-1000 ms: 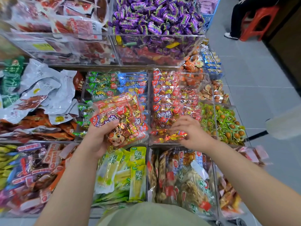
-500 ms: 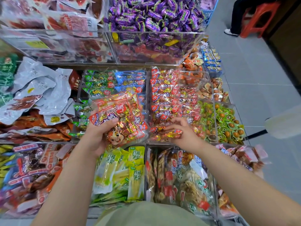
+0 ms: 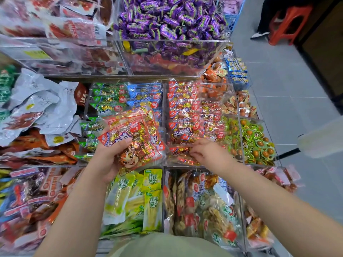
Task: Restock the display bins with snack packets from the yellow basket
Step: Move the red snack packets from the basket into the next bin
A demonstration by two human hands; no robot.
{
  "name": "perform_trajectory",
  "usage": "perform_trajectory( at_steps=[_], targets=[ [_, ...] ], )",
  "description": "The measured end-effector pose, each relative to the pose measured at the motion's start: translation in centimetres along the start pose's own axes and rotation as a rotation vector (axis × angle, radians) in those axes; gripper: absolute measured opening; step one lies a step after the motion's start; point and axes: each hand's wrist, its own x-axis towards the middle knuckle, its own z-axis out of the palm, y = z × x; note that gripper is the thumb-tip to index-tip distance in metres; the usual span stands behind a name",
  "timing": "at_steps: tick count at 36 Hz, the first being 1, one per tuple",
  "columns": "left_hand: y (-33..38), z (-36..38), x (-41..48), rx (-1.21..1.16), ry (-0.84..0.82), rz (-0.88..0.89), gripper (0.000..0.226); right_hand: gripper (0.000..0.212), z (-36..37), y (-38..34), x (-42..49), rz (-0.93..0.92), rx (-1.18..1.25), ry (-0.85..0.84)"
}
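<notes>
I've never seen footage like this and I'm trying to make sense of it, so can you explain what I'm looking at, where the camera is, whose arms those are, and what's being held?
There is no machine here. A person wears a camera on the head, looking forward and down, so the two bare arms are their own. In front are clear shop bins full of snacks, with purple sweets on top and green packets near the body. The left hand grips a stack of red packets. The right hand pinches a single packet at the front of the red-packet bin, which holds the same kind.
</notes>
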Motion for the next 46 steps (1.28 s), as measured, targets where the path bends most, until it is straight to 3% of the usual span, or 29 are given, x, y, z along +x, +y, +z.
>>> perform_trajectory(
  at_steps=[4, 6, 9, 12, 24, 28, 37, 41, 46],
  targets=[
    [0.0, 0.0, 0.0, 0.013, -0.029, 0.002, 0.078, 0.053, 0.2, -0.5, -0.5, -0.057, -0.017, 0.022],
    [0.0, -0.1, -0.1, 0.022, -0.032, 0.002, 0.078, 0.071, 0.2, -0.4, -0.8, -0.163, -0.186, 0.002],
    [0.0, -0.2, -0.2, 0.032, -0.035, 0.006, 0.075, 0.049, 0.9, -0.3, -0.5, -0.200, -0.250, 0.061],
    [0.0, -0.1, -0.2, 0.029, -0.030, 0.012, 0.076, 0.037, 1.6, -0.1, 0.9, -0.017, -0.150, 0.076],
    [-0.1, 0.1, -0.4, 0.016, 0.029, 0.030, 0.083, 0.061, 1.3, 0.6, 3.0, 0.412, -0.161, -0.331],
    [-0.1, 0.2, -0.2, 0.014, 0.013, 0.042, 0.083, 0.059, 1.2, 1.4, 2.7, 0.307, -0.174, -0.334],
    [-0.2, 0.3, 0.1, 0.014, 0.006, 0.031, 0.083, 0.042, 0.9, 0.6, 3.3, -0.225, -0.424, -0.119],
    [-0.1, 0.3, 0.2, 0.027, -0.015, 0.054, 0.080, 0.048, 0.7, 1.1, 3.9, -0.190, -0.456, -0.186],
    [-0.1, 0.2, 0.3, 0.026, 0.003, 0.056, 0.080, 0.051, 0.2, 2.3, 3.9, -0.081, -0.168, -0.363]
  ],
)
